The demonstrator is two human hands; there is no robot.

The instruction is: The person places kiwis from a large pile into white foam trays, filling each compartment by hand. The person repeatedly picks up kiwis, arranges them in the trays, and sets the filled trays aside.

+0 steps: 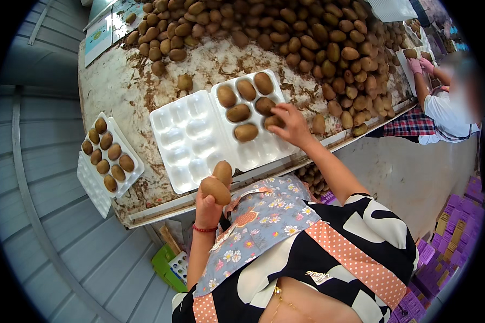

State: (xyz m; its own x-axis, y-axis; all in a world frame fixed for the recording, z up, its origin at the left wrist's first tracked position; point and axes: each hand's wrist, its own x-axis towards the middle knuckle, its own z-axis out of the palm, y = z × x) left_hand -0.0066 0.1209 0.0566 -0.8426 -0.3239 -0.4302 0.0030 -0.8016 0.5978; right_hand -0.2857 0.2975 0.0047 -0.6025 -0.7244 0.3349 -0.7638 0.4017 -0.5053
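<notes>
My left hand point(208, 210) grips two kiwifruits near the front edge of the table; the nearer kiwifruit point(215, 191) overlaps the other kiwifruit point(223, 171). My right hand point(293, 126) is over the right half of an open white plastic tray, with thumb and fingers around a kiwifruit point(273, 122) in one of its hollows. That half of the tray point(248, 156) holds several more kiwifruits in its upper rows, and its lowest hollows are bare. The left half of the tray point(173, 139), joined along a fold, has only bare hollows.
Kiwifruits point(307, 42) lie heaped across the back and right of the stained table point(121, 101). A second tray point(135, 177) of kiwifruits overhangs the left edge. A co-worker point(444, 105) in pink gloves handles another tray at right. Purple boxes point(448, 242) stand on the floor.
</notes>
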